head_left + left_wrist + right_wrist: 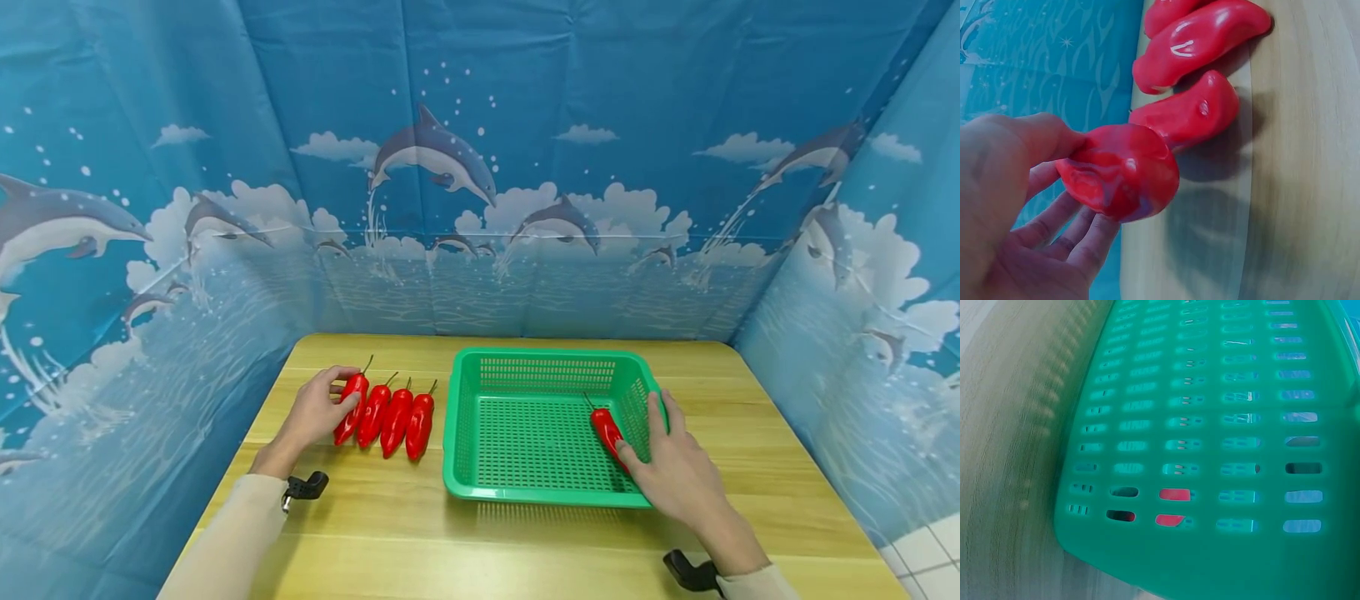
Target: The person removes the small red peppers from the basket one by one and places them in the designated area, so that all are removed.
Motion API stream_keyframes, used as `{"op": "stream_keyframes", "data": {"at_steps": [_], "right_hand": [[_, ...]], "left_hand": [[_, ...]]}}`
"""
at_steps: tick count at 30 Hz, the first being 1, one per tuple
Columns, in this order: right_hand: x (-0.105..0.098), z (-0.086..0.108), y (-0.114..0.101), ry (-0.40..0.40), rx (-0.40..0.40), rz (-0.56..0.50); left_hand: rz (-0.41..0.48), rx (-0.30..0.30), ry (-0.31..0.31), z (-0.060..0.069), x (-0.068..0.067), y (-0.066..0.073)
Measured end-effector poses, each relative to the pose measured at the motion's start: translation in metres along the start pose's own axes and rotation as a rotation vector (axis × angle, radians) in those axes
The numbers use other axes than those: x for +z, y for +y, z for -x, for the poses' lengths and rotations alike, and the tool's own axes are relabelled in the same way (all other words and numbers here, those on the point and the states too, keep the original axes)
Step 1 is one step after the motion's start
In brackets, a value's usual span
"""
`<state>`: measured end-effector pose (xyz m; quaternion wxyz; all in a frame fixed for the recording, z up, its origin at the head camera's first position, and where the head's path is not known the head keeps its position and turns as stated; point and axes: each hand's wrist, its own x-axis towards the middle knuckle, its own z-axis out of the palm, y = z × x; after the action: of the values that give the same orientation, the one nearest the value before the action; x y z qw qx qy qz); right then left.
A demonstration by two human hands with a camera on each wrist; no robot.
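Observation:
My left hand [315,407] holds a red chili pepper [351,408] between thumb and fingers at the left of the table. In the left wrist view this pepper [1125,172] points its blunt tip at the camera, above the wood. Right beside it, three more red peppers [396,423] lie in a row, stems away from me. My right hand [678,471] grips the right rim of a green plastic basket [543,497], thumb on the inner side. Inside the basket, near that thumb, lies one red pepper [606,429], its lower end partly hidden. The right wrist view shows the basket's slotted wall [1147,425].
The wooden table [525,554] carries the basket and peppers. Blue curtains [480,283] printed with dolphins stand behind it and on both sides. White floor tiles [926,554] show at the lower right.

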<state>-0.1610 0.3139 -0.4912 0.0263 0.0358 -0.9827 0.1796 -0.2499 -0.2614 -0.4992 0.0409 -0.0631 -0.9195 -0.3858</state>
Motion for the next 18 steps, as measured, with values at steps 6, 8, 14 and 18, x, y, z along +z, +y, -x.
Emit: {"op": "stream_keyframes", "data": {"at_steps": [6, 8, 14, 18], "right_hand": [[0.0, 0.0, 0.0, 0.003, 0.002, 0.002], [0.0, 0.0, 0.0, 0.004, 0.002, 0.003], [0.0, 0.001, 0.0, 0.0, 0.005, 0.0], [0.0, 0.001, 0.0, -0.002, 0.006, 0.001]], "left_hand": [[0.022, 0.041, 0.006, -0.009, 0.002, -0.027], [0.016, 0.019, 0.005, -0.01, 0.003, -0.027], [-0.067, -0.069, -0.016, -0.003, 0.005, -0.012], [-0.08, -0.073, -0.013, -0.004, 0.008, -0.013]]}}
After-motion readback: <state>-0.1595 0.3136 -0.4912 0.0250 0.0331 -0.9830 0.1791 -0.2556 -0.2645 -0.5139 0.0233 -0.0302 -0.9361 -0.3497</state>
